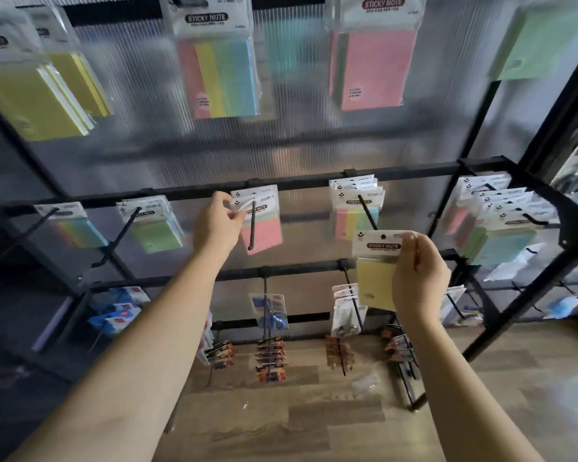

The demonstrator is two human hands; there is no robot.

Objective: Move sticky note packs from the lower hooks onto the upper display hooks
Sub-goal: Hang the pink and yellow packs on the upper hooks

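My right hand [419, 278] holds a yellow sticky note pack [374, 285] by its white header card, off any hook, in front of the rack. My left hand [219, 223] pinches the header of a pink sticky note pack [264, 233] that hangs on a black lower hook [251, 225]. Further along the same rail hang a multicolour pack [356, 218], a green pack [157, 233] and a rainbow pack [77, 231]. On the upper hooks hang larger packs: a striped one [221, 78], a pink one [374, 66] and yellow ones [34, 101].
A cluster of several packs [501, 228] fills the right end of the lower rail. Below hang scissors [271, 311], blue packets [117, 311] and small battery-like cards [270, 358]. The black rack frame [548, 195] juts forward at right. Wooden floor [314, 411] lies beneath.
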